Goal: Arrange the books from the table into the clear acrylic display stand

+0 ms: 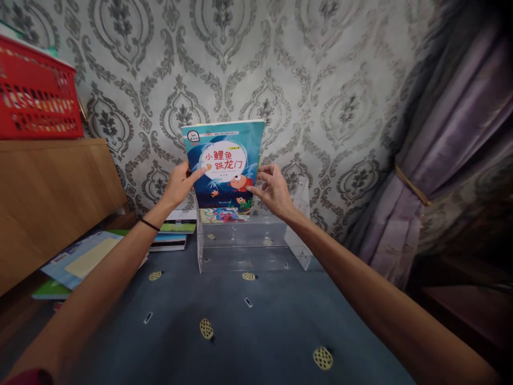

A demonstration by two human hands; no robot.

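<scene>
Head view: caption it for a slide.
Left hand and right hand hold a blue book at a clear rack.

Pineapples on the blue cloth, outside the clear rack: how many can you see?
4: one pineapple left of the clear rack, one at its front edge, one below them, and one at lower right. The arms may hide others.

We take this for a room in a home: pale wallpaper with grey damask medallions [348, 109], a purple fabric curtain [452, 133] gathered by a gold-coloured tie [412, 186], a blue pineapple-printed cloth [280, 326], a brown wooden cabinet [52, 203] and a blue illustrated children's book [225, 164] show us so.
</scene>
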